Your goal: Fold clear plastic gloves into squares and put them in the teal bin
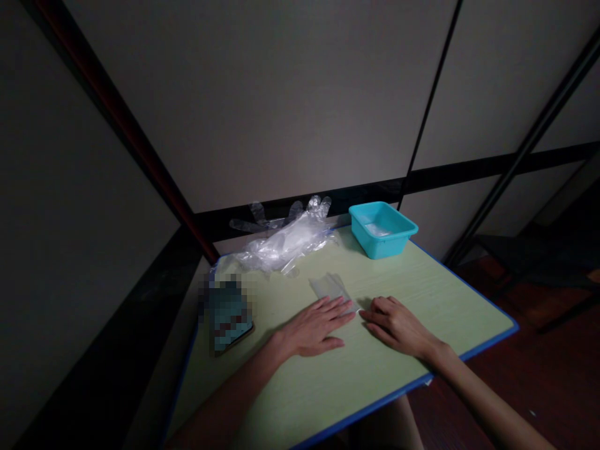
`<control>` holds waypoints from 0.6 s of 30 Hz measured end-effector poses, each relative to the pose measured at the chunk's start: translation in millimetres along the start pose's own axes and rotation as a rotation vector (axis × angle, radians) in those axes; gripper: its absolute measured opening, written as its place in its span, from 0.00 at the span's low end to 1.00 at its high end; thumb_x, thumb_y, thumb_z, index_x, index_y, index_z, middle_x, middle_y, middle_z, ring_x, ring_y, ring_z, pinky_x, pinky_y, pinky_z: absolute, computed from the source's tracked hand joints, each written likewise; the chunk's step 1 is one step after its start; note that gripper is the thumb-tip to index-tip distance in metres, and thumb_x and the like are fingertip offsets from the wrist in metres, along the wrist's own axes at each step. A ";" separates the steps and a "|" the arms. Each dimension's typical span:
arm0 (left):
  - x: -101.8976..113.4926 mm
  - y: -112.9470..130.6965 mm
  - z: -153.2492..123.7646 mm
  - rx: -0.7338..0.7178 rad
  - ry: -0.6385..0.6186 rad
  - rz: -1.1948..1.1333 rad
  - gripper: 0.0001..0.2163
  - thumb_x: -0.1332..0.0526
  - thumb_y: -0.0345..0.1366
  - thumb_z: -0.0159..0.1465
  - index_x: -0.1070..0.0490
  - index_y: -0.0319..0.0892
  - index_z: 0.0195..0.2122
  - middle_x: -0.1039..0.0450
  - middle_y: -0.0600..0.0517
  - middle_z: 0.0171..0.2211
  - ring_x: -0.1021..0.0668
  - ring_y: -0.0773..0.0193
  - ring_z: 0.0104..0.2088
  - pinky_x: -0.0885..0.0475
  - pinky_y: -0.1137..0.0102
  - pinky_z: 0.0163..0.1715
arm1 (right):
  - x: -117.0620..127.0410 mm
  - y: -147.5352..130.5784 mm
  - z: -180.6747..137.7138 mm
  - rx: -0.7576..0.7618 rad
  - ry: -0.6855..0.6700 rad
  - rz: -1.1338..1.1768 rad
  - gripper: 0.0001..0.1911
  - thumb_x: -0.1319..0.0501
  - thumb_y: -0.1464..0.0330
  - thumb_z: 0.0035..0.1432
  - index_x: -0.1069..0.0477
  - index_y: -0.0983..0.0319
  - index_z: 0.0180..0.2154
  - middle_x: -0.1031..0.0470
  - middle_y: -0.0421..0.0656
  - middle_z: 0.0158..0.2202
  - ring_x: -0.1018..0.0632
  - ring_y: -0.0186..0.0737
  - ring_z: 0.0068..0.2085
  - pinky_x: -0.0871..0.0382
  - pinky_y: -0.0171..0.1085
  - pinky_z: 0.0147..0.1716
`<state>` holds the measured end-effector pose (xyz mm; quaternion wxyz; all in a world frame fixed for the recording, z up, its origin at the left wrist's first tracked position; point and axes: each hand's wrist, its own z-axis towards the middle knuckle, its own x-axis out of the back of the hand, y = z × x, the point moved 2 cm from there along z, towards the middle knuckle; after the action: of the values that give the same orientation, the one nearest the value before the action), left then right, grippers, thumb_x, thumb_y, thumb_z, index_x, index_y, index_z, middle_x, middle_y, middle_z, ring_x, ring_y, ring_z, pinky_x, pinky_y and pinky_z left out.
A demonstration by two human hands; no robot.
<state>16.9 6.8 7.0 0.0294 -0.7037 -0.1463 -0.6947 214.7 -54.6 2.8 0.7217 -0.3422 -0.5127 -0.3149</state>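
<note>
A thin piece of folded clear plastic [332, 285] lies flat on the table, filmy like the disposable gloves behind it; its exact shape is partly covered. My left hand [316, 326] rests palm down over its near part, fingers stretched and spread. Just right of it, my right hand [396, 325] is on the tabletop. Its index finger reaches to the plastic's right corner, the thumb stands apart below, and the other fingers are curled. A loose heap of clear disposable plastic gloves [285, 244] lies at the back, some fingers sticking up against the wall.
A turquoise plastic basket [384, 245] with some clear plastic inside stands at the back right. On the left lies a phone [232, 319], blurred out. The pale green table [440, 300] has a blue edge and stands against wall panels [300, 112]. A dark chair [539, 262] is beyond, right.
</note>
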 end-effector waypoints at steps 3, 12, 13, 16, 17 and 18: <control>0.1 -0.2 -0.3 0.002 -0.003 -0.003 0.27 0.52 0.46 0.62 0.59 0.44 0.60 0.63 0.51 0.61 0.58 0.60 0.60 0.60 0.63 0.57 | -0.2 0.0 0.2 -0.007 -0.004 0.008 0.16 0.54 0.65 0.61 0.33 0.62 0.44 0.34 0.46 0.31 0.34 0.39 0.34 0.42 0.39 0.35; 0.7 -0.3 -1.0 -0.003 0.002 -0.011 0.27 0.52 0.46 0.62 0.59 0.45 0.60 0.61 0.52 0.61 0.57 0.60 0.60 0.60 0.63 0.57 | -1.0 -0.3 0.8 -0.006 -0.003 0.002 0.17 0.55 0.65 0.61 0.33 0.62 0.44 0.34 0.46 0.30 0.33 0.40 0.33 0.42 0.39 0.35; 0.4 -0.5 -1.0 -0.004 0.001 -0.010 0.27 0.52 0.46 0.63 0.59 0.45 0.60 0.62 0.52 0.61 0.57 0.60 0.60 0.60 0.63 0.57 | -1.3 -0.1 0.6 -0.008 -0.004 0.005 0.17 0.55 0.65 0.61 0.33 0.62 0.44 0.34 0.46 0.31 0.33 0.40 0.33 0.42 0.39 0.35; -0.6 -0.9 -1.0 -0.003 -0.003 -0.008 0.27 0.52 0.46 0.63 0.60 0.45 0.60 0.62 0.52 0.61 0.58 0.60 0.60 0.60 0.62 0.57 | -1.2 -0.3 0.4 -0.010 -0.014 0.002 0.16 0.54 0.65 0.61 0.33 0.63 0.44 0.34 0.46 0.31 0.33 0.40 0.34 0.42 0.39 0.35; -0.8 -1.0 -1.0 -0.004 -0.003 -0.007 0.27 0.52 0.46 0.63 0.60 0.45 0.60 0.63 0.52 0.61 0.58 0.61 0.60 0.60 0.63 0.57 | -0.7 -0.5 0.4 -0.010 -0.019 -0.002 0.16 0.54 0.65 0.61 0.33 0.63 0.44 0.34 0.46 0.31 0.33 0.39 0.34 0.42 0.39 0.35; -1.0 -1.0 -1.0 -0.003 -0.003 -0.007 0.27 0.52 0.46 0.63 0.60 0.45 0.60 0.63 0.52 0.61 0.58 0.61 0.60 0.61 0.63 0.57 | -0.1 -0.8 0.5 -0.009 -0.023 -0.007 0.16 0.55 0.65 0.61 0.33 0.63 0.44 0.34 0.46 0.31 0.34 0.39 0.34 0.42 0.39 0.35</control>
<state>15.7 7.3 6.0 0.0256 -0.7042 -0.1475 -0.6941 213.8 -54.7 3.0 0.7131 -0.3473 -0.5209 -0.3155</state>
